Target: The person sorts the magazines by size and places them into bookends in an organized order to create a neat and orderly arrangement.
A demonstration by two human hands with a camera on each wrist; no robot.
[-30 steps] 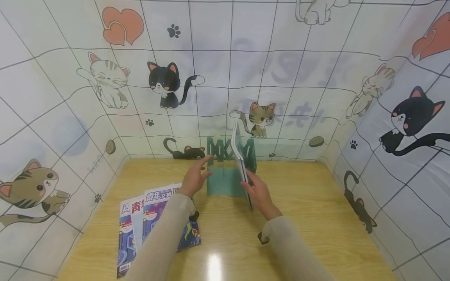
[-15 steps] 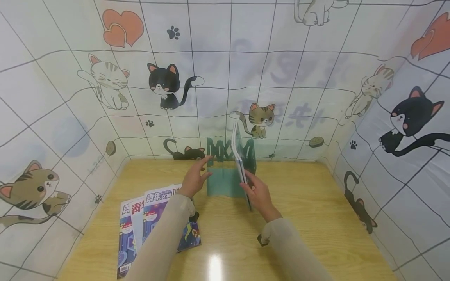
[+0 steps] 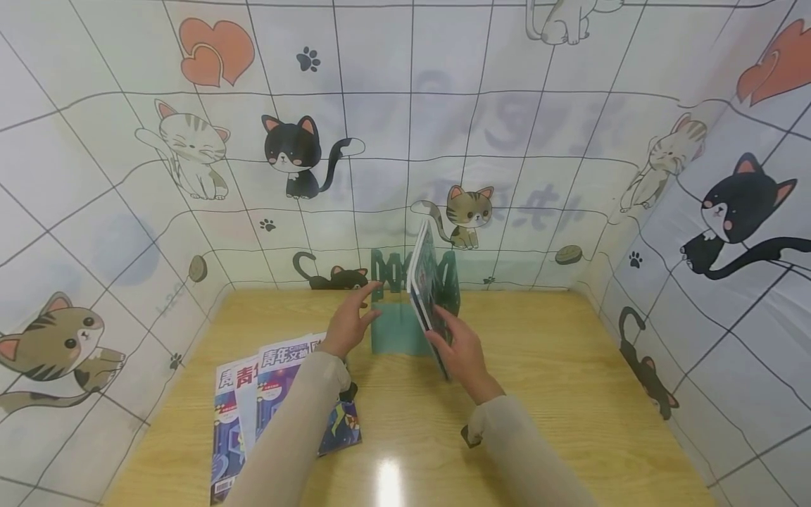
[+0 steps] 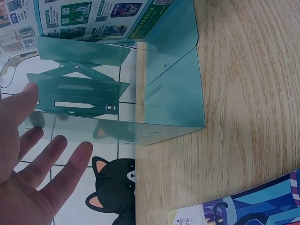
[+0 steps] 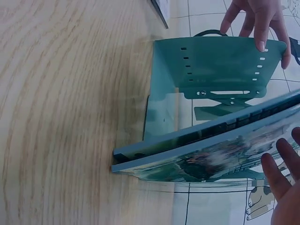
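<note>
A green metal bookend (image 3: 395,334) with a crossed-link back stands near the rear wall. My left hand (image 3: 347,327) pinches its left side panel (image 5: 225,61), thumb on the inner face and fingers outside, as both wrist views show. Two thin books (image 3: 426,274) stand upright inside it toward the right, leaning left at the top. My right hand (image 3: 465,355) is at their right side, fairly straight fingers (image 5: 276,176) against the outer cover; its thumb is out of the right wrist view. The printed face of the left book (image 4: 93,18) shows in the left wrist view.
Several magazines (image 3: 279,359) lie fanned on the wooden table (image 3: 538,366) at left, partly under my left forearm. Cat-patterned sheeting (image 3: 380,141) encloses the back and both sides, close behind the bookend.
The books have swung and tilted to the left, so more of their right cover shows. My right hand has moved slightly left with them; the left hand stays at the bookend's panel.
</note>
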